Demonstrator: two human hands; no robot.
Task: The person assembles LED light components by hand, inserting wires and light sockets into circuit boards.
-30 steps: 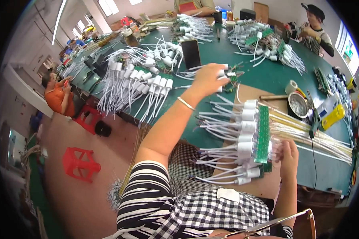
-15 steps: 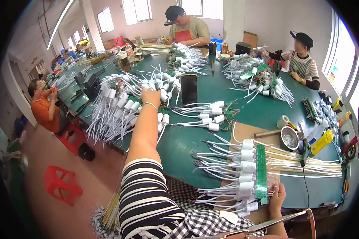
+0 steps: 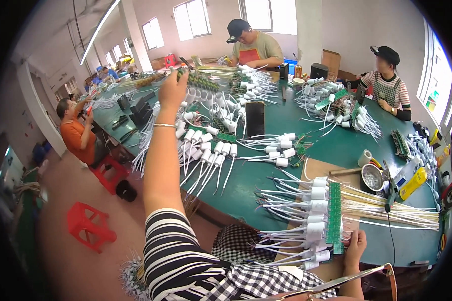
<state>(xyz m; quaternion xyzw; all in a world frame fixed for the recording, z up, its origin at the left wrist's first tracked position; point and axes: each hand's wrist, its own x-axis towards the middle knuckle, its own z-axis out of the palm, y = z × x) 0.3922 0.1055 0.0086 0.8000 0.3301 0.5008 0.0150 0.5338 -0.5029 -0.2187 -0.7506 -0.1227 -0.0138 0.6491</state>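
My left hand [image 3: 173, 89] is raised over the pile at the far left of the table. It grips one end of a green circuit board strip [image 3: 204, 82], from which white cylinders [image 3: 211, 97] hang. Below it lies a heap of white cylinders with leads [image 3: 206, 150]. Close to me, another green circuit board strip [image 3: 334, 213] lies on a brown board [image 3: 314, 169], with a row of white cylinders [image 3: 316, 204] and white leads along its left side. My right hand [image 3: 355, 246] rests beside its near end, fingers curled; what they hold is hidden.
A black phone [image 3: 254, 119] lies mid-table. On the right are a metal bowl [image 3: 372, 178], a yellow bottle [image 3: 413, 183] and pale thin wires [image 3: 402, 211]. Co-workers sit at the far side, right and left. A red stool [image 3: 90, 226] stands on the floor.
My left hand has lifted out of the pile, up and to the left, bringing up a circuit board strip with cylinders. My right hand stays by the near strip. The view has shifted slightly.
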